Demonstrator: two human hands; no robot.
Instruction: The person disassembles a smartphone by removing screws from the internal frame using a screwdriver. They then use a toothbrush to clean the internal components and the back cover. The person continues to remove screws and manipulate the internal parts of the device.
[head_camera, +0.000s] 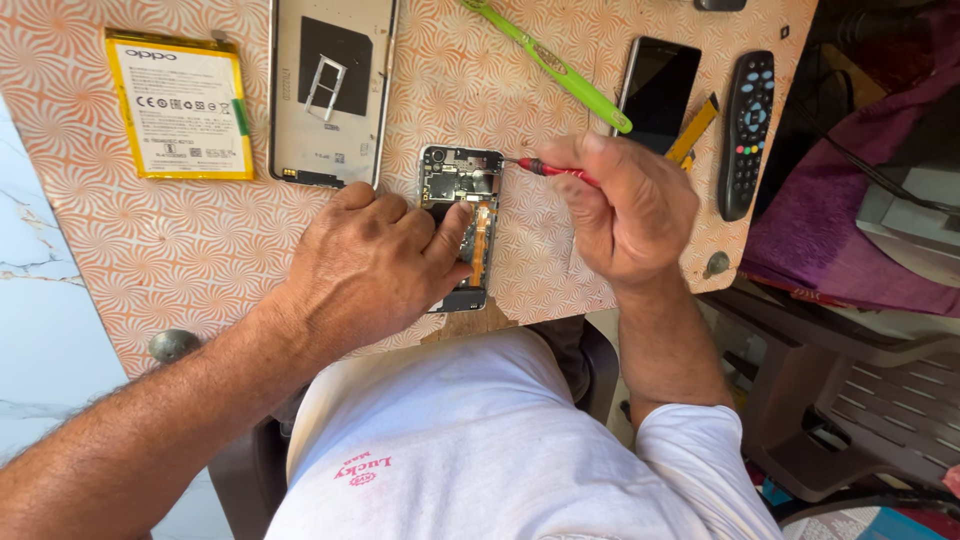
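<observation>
Location: the opened phone (462, 225) lies flat on the patterned board (200, 250), near its front edge, between your hands.
Left hand (365, 265): pressed down on the phone's lower half, fingers together, pinning it.
Right hand (625, 205): closed around the red screwdriver (555, 171), tip at the phone's upper right corner.
Handling: judged light, stiff, thin; exposed circuit board and orange flex cable (479, 240) look fragile.
Hold: take it by the frame edges; keep your fingers off the cable.
Nearby: yellow battery (180, 105), back cover (330, 90), green tool (550, 62), remote (747, 133), all well apart.
</observation>
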